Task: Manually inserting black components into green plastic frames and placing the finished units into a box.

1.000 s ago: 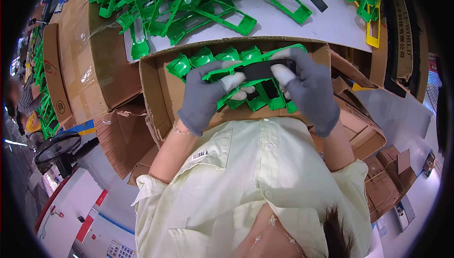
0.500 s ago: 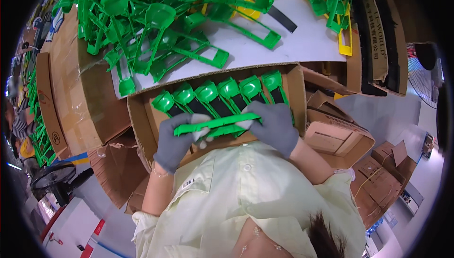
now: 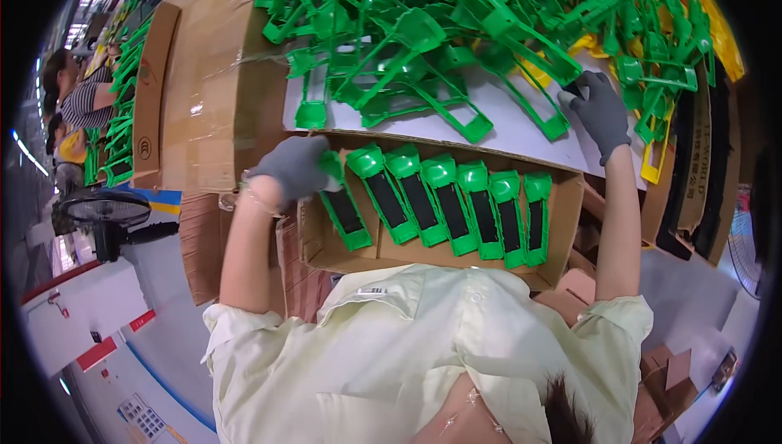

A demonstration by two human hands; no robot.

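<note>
My left hand, in a grey glove, is closed on the scoop-shaped upper end of a green plastic holder with a black strip. That holder stands tilted at the left end of an open cardboard box. Several similar green holders with black strips lean in a row to its right. My gloved right hand reaches to the far right, over the white work surface beside the pile of green frames. Its fingers are bent together by one frame's end; what they pinch, if anything, is hidden.
Yellow plastic pieces lie among the green ones at the right. A big taped carton stands left of the pile, a black fan further left. Flattened cartons stand upright at the right. Another person is at far left.
The green holder that both hands held over the box is now at the box's left end in my left hand. My right hand has let go and moved far right. The view has shifted.
</note>
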